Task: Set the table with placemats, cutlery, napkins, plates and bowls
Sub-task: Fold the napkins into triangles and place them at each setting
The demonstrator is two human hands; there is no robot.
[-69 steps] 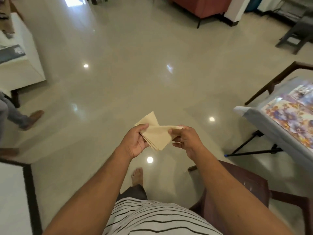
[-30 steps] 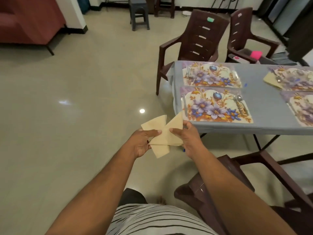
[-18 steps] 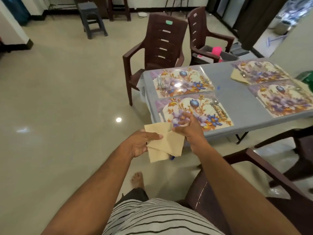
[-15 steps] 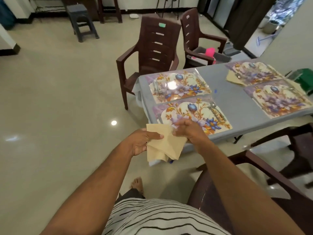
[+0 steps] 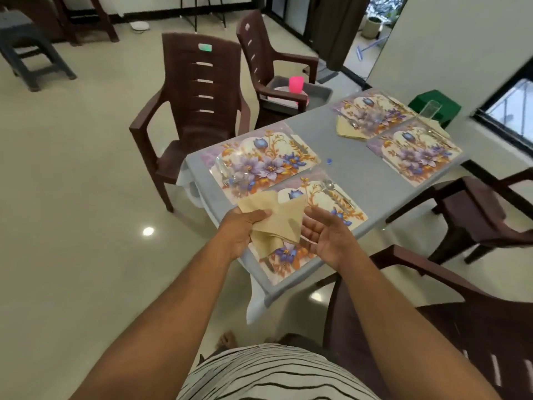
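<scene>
The left hand (image 5: 243, 229) grips a small stack of beige napkins (image 5: 274, 223) in the middle of the frame, thumb on top. The right hand (image 5: 326, 235) is just beside the stack, palm up, fingers relaxed and holding nothing. Under both hands lies a floral placemat (image 5: 291, 255) with cutlery (image 5: 336, 192) at its upper right edge. Three more placemats lie on the grey table (image 5: 357, 174) toward the upper right, one with a napkin (image 5: 346, 129) under its edge. Brown chairs (image 5: 199, 105) stand around
</scene>
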